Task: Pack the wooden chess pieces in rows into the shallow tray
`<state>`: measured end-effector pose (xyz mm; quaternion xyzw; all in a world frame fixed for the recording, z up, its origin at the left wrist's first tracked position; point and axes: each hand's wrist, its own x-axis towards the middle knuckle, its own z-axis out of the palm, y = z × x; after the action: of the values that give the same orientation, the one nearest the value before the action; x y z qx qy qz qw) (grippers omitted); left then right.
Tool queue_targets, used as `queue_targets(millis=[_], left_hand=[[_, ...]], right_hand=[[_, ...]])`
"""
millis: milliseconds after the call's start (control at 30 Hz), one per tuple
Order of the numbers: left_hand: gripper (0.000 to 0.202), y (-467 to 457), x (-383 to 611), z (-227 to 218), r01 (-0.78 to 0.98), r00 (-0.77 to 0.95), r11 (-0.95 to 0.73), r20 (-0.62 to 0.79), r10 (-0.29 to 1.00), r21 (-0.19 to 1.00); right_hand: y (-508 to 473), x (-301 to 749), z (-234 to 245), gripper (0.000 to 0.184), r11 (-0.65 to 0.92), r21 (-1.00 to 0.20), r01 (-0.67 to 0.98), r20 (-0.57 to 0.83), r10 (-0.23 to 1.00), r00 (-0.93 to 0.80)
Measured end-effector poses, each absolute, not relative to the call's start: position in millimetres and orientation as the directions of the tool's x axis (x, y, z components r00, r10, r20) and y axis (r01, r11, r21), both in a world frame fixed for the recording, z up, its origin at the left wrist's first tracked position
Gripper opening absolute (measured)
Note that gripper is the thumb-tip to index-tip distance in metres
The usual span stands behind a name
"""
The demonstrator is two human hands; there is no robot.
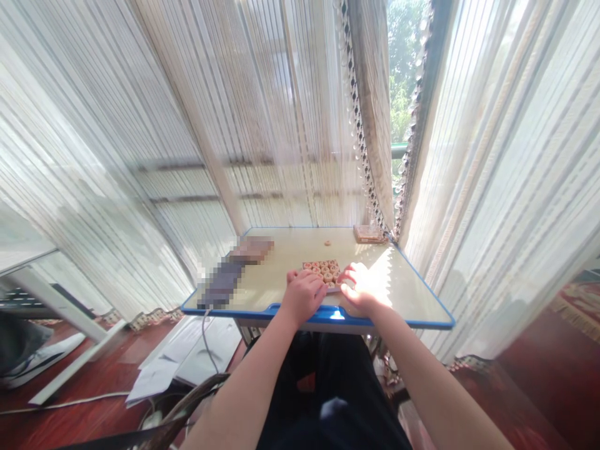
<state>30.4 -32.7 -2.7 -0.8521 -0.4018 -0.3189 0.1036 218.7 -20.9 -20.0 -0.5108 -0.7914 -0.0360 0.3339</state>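
A small wooden board [323, 270] covered with several round wooden pieces lies on a pale table with a blue rim [422, 322]. My left hand [304, 294] rests at the board's near left edge, fingers curled down onto it. At the board's near right edge sits my right hand [359, 289], in bright sunlight, fingers bent onto the board. What the fingertips pinch, if anything, is hidden. One loose round piece [327, 242] lies farther back on the table.
A wooden box [368, 233] sits at the table's far right corner. A blurred dark object [225, 282] and a brownish one [253, 249] lie at the left. White curtains surround the table. Papers [187, 356] and cables lie on the red floor.
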Motion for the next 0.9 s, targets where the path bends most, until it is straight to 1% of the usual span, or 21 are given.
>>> queue_targets(millis=[167, 333, 467, 567, 633, 700, 767, 800, 833, 900], left_hand=[[0.025, -33.0, 30.4, -3.2, 0.758, 0.456, -0.648, 0.648, 0.61, 0.076], [0.027, -31.7, 30.2, -3.5, 0.762, 0.478, -0.644, 0.61, 0.633, 0.072], [0.027, -33.1, 30.2, -3.5, 0.761, 0.48, -0.646, 0.614, 0.627, 0.065], [0.024, -34.4, 30.3, -4.6, 0.758, 0.449, -0.647, 0.654, 0.609, 0.082], [0.023, -32.3, 28.8, -5.6, 0.78, 0.363, -0.611, 0.697, 0.618, 0.136], [0.022, -26.5, 24.4, -6.3, 0.8, 0.218, -0.548, 0.733, 0.644, 0.244], [0.017, -18.5, 17.0, -6.5, 0.782, 0.094, -0.506, 0.734, 0.672, 0.363], [0.014, -14.6, 12.5, -6.4, 0.762, 0.074, -0.507, 0.724, 0.685, 0.402], [0.012, -11.3, 8.1, -6.2, 0.74, 0.09, -0.526, 0.714, 0.694, 0.418], [0.009, -7.9, 0.7, -5.9, 0.697, 0.175, -0.586, 0.694, 0.698, 0.414]], right_hand=[[-20.6, 219.1, -20.4, 0.015, 0.508, -0.3, 0.807, 0.592, 0.763, -0.26], [-21.7, 218.0, -20.1, 0.015, 0.492, -0.332, 0.805, 0.596, 0.771, -0.226], [-21.4, 218.8, -19.7, 0.016, 0.503, -0.286, 0.816, 0.612, 0.751, -0.248], [-21.1, 219.5, -19.4, 0.016, 0.495, -0.25, 0.832, 0.614, 0.746, -0.26], [-22.5, 218.6, -18.0, 0.017, 0.484, -0.233, 0.844, 0.596, 0.757, -0.269], [-26.3, 215.9, -15.0, 0.02, 0.48, -0.199, 0.854, 0.576, 0.763, -0.294], [-31.5, 211.7, -10.3, 0.024, 0.486, -0.156, 0.86, 0.555, 0.763, -0.33], [-34.2, 209.5, -7.6, 0.027, 0.488, -0.141, 0.861, 0.542, 0.766, -0.345], [-36.7, 207.5, -4.9, 0.029, 0.488, -0.131, 0.863, 0.525, 0.773, -0.357], [-40.0, 204.6, -0.3, 0.03, 0.498, -0.121, 0.859, 0.486, 0.784, -0.387]])
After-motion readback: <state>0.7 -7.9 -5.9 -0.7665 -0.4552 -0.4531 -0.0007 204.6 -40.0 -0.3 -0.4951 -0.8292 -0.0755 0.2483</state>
